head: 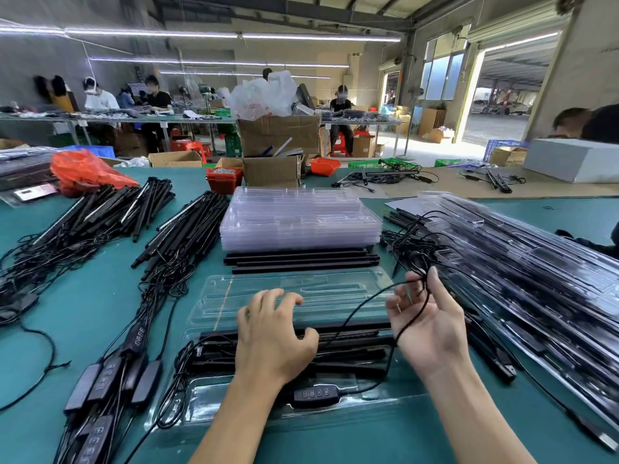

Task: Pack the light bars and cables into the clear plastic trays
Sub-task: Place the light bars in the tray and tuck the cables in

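Open clear plastic clamshell tray (294, 296) lies near centre on the green table (100, 296), black light bars (351, 339) seated in its near half. Left hand (274, 339) rests palm-down on the bars, fingers spread and relaxed. Right hand (427, 326), palm up just right of the tray, pinches a thin black cable (355, 316) running down to the black inline controller (315, 395).

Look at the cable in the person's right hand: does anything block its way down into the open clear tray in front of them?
Partly. The left hand rests over the light bars in the open tray, covering its middle; the cable held by the right hand otherwise hangs free above it.
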Demonstrator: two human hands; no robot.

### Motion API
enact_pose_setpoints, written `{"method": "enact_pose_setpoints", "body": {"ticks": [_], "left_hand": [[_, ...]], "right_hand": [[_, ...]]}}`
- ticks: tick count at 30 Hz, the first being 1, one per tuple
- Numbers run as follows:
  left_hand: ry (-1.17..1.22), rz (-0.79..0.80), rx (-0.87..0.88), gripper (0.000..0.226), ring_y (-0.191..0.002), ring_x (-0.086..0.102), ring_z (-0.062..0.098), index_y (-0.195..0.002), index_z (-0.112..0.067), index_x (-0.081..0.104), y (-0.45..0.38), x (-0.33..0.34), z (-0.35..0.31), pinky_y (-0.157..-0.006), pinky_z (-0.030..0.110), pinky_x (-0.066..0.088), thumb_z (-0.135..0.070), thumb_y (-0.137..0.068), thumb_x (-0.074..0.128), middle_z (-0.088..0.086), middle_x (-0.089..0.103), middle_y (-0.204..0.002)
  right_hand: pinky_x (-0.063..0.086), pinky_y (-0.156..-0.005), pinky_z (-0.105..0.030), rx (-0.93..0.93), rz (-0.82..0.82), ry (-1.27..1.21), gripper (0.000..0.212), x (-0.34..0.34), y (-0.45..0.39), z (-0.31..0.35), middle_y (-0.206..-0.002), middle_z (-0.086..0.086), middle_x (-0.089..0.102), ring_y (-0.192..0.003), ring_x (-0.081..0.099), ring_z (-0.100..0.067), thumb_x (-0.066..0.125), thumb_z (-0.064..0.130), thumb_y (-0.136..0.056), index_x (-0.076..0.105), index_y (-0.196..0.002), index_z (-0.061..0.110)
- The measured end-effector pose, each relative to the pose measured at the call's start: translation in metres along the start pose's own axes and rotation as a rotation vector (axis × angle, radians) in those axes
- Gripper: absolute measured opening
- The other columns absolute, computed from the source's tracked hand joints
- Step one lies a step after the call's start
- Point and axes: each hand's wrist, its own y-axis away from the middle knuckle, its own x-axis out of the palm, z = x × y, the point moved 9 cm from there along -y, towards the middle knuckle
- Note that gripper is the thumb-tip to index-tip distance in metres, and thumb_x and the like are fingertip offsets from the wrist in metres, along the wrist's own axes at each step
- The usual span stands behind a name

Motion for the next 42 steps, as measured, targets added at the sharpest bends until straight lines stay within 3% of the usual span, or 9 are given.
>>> {"method": "enact_pose_setpoints", "body": {"ticks": [4, 9, 15, 21, 28, 31, 34, 38, 42], "left_hand": [[-0.02, 0.03, -0.015, 0.062, -0.144, 0.018, 0.013, -0.133, -0.039, 0.047, 0.0, 0.004, 0.002, -0.119, 0.04, 0.012, -0.052, -0.074, 0.036, -0.006, 0.038, -0.149], [-0.052, 0.068, -0.033, 0.068, -0.146, 0.015, 0.016, -0.14, -0.038, 0.04, -0.001, 0.011, 0.004, -0.12, 0.043, 0.01, -0.058, -0.075, 0.03, -0.001, 0.033, -0.154], [-0.061, 0.053, -0.048, 0.073, -0.146, 0.017, 0.017, -0.143, -0.036, 0.039, 0.0, 0.009, 0.004, -0.12, 0.043, 0.012, -0.059, -0.075, 0.031, -0.002, 0.035, -0.154], [-0.063, 0.032, -0.043, 0.081, -0.143, 0.023, 0.019, -0.151, -0.026, 0.028, 0.001, 0.007, 0.003, -0.119, 0.042, 0.016, -0.06, -0.077, 0.032, -0.005, 0.042, -0.148], [-0.079, 0.027, -0.036, 0.082, -0.142, 0.024, 0.02, -0.153, -0.024, 0.024, 0.001, 0.008, 0.002, -0.119, 0.043, 0.017, -0.059, -0.079, 0.034, -0.003, 0.043, -0.147], [-0.089, 0.02, -0.034, 0.082, -0.141, 0.027, 0.02, -0.151, -0.025, 0.028, 0.0, 0.007, 0.002, -0.118, 0.043, 0.018, -0.06, -0.077, 0.031, -0.004, 0.046, -0.145], [-0.095, 0.019, -0.036, 0.081, -0.14, 0.027, 0.021, -0.151, -0.025, 0.029, -0.001, 0.007, 0.002, -0.118, 0.043, 0.018, -0.06, -0.078, 0.033, -0.004, 0.046, -0.145], [-0.106, 0.021, -0.035, 0.082, -0.139, 0.028, 0.021, -0.151, -0.024, 0.031, -0.001, 0.007, 0.002, -0.117, 0.043, 0.018, -0.06, -0.077, 0.032, -0.003, 0.046, -0.145], [-0.113, 0.024, -0.043, 0.082, -0.139, 0.027, 0.022, -0.15, -0.025, 0.031, -0.001, 0.008, 0.003, -0.116, 0.043, 0.016, -0.061, -0.077, 0.03, -0.003, 0.045, -0.146]], "right_hand": [[0.048, -0.07, -0.022, -0.034, -0.031, -0.005, 0.017, -0.005, -0.001, 0.006, -0.079, 0.003, 0.066, -0.069, 0.06, -0.009, 0.066, 0.032, -0.083, 0.066, -0.091, 0.017], [0.05, -0.098, -0.04, 0.013, 0.072, -0.113, 0.019, 0.003, 0.004, 0.006, -0.114, -0.007, 0.073, -0.108, 0.071, -0.025, 0.052, 0.031, -0.097, 0.061, -0.096, 0.015], [0.05, -0.049, -0.025, -0.075, 0.105, 0.141, 0.012, 0.003, 0.006, 0.018, -0.073, 0.0, 0.061, -0.052, 0.053, -0.012, 0.053, 0.03, -0.092, 0.061, -0.093, 0.021], [0.037, -0.042, -0.022, -0.221, 0.204, 0.574, 0.031, 0.005, 0.008, 0.026, -0.069, -0.003, 0.056, -0.051, 0.044, -0.01, 0.066, 0.016, -0.079, 0.071, -0.109, 0.012], [0.053, -0.095, -0.035, -0.267, 0.146, 0.469, 0.026, -0.004, 0.008, 0.029, -0.113, -0.01, 0.074, -0.111, 0.068, -0.024, 0.055, 0.025, -0.093, 0.079, -0.089, 0.017], [0.06, -0.071, -0.035, -0.173, 0.159, 0.228, 0.03, -0.006, 0.005, 0.025, -0.088, -0.006, 0.071, -0.078, 0.07, -0.02, 0.048, 0.031, -0.099, 0.07, -0.114, 0.016], [0.044, -0.046, -0.025, -0.233, 0.164, 0.492, 0.038, -0.009, 0.005, 0.029, -0.071, -0.005, 0.062, -0.053, 0.053, -0.015, 0.047, 0.037, -0.098, 0.064, -0.123, 0.014], [0.036, -0.045, -0.023, -0.245, 0.346, 0.898, 0.065, 0.004, 0.013, 0.015, -0.064, -0.014, 0.059, -0.051, 0.047, -0.021, 0.029, 0.06, -0.1, 0.073, -0.097, 0.012], [0.038, -0.048, -0.028, -0.273, 0.509, 1.264, 0.035, 0.016, 0.027, 0.001, -0.053, -0.018, 0.058, -0.047, 0.049, -0.02, 0.055, 0.05, -0.098, 0.059, -0.078, 0.021]]}}
